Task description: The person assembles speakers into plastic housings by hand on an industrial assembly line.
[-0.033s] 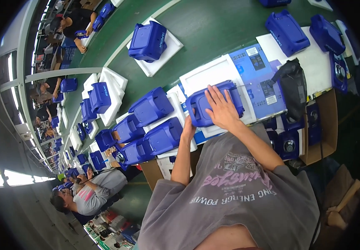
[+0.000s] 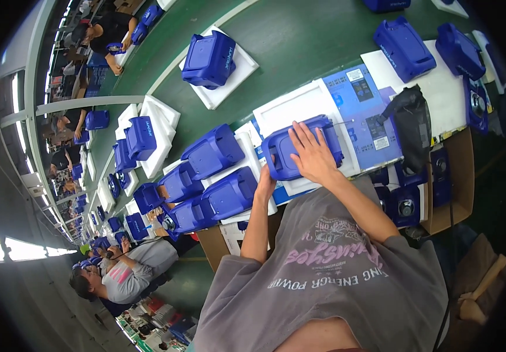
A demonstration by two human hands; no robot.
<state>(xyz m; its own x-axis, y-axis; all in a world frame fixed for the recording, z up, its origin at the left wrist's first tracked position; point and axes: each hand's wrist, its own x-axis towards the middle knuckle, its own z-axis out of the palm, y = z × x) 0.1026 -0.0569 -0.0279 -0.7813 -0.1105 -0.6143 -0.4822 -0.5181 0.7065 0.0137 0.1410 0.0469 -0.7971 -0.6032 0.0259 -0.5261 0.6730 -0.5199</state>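
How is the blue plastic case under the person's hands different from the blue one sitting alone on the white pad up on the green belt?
The blue case under the hands is touched by both hands: the right hand lies flat on top and the left hand is at its near end. The lone blue case is untouched. The first sits on a white tray at the bench edge, the second on a white foam pad on the green belt. Both are the same blue moulded plastic.

Long green conveyor belt [image 2: 300,47], bright windows [image 2: 7,249] at left, grey floor [image 2: 36,305], seated co-workers [image 2: 130,273]
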